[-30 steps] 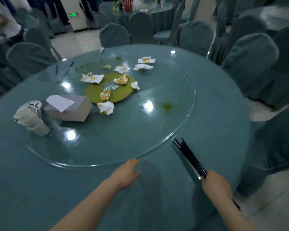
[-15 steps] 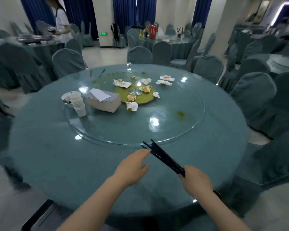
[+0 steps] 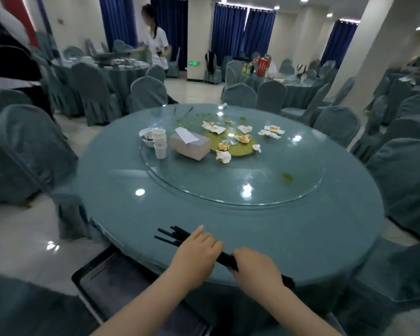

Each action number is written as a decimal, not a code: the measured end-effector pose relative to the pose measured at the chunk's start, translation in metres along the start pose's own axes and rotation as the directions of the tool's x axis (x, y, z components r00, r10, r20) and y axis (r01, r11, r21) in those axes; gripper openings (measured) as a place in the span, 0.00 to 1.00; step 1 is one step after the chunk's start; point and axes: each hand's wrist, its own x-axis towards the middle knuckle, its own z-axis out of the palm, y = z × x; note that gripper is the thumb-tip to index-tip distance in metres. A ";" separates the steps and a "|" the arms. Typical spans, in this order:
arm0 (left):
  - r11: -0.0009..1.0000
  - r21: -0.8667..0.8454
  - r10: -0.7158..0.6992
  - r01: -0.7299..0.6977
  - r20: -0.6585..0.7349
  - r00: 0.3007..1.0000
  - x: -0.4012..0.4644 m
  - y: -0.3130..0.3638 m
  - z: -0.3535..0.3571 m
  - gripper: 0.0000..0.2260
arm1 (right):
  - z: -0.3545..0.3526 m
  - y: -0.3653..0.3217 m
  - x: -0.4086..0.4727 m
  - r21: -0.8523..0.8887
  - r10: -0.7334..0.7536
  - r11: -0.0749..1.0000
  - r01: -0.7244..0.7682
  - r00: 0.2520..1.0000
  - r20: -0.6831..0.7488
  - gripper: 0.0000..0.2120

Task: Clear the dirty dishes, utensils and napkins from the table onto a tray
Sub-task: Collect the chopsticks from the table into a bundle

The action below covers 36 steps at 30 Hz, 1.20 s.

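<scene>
Most of the frame is taken up by a big round table (image 3: 131,180) in a teal cloth, with a glass turntable (image 3: 264,185) set on its middle. Covered chairs (image 3: 29,151) are ranged round it, and a dark tray (image 3: 121,284) is seen at the lower left of the frame, partly tucked under the table's near edge. Up in the middle of the frame, a tissue box (image 3: 190,145) is sat on the turntable, with a stack of paper cups (image 3: 159,143) just left of it and a small bowl (image 3: 146,136) beside the cups. Crumpled, stained napkins (image 3: 223,156) are scattered to the right of the box. At the lower centre, a bundle of black chopsticks (image 3: 171,235) is held over the table's near edge: the right hand (image 3: 255,267) is wrapped round one end, while the left hand (image 3: 195,249) is laid over the middle with fingers curled on it, index finger pointing out. A person in white is stood at another table, upper left.
</scene>
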 end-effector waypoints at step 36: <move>0.628 0.088 -0.775 0.773 -0.022 0.632 -0.504 -0.160 -0.066 0.13 | 0.044 -0.496 -0.050 -0.357 -0.887 0.457 0.814 0.390 -0.248 0.17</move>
